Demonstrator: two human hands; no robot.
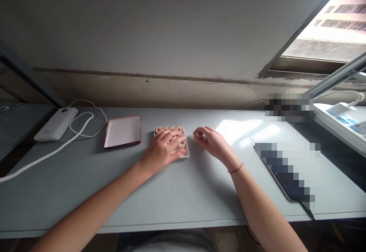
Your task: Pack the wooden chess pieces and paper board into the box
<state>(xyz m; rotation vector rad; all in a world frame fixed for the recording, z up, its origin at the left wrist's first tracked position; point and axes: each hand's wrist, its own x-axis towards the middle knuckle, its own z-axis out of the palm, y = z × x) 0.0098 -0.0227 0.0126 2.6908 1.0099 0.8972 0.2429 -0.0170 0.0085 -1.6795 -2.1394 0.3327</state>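
Note:
An open box (186,153) at the middle of the desk holds several round pieces with red characters, and one piece with a dark character (182,144) lies near its right side. My left hand (161,149) rests over the box with its fingers spread, covering part of the pieces. Just right of the box, my right hand (213,141) has its fingers closed around a few round pieces (200,134) with dark characters. A red string circles my right wrist.
Left of the box lies a shallow lid (122,132) with a white inside. A white power bank (56,124) with a white cable (51,153) is at the far left. On the right is a dark, partly pixelated flat object (281,174). The desk's front edge (171,227) runs below my arms.

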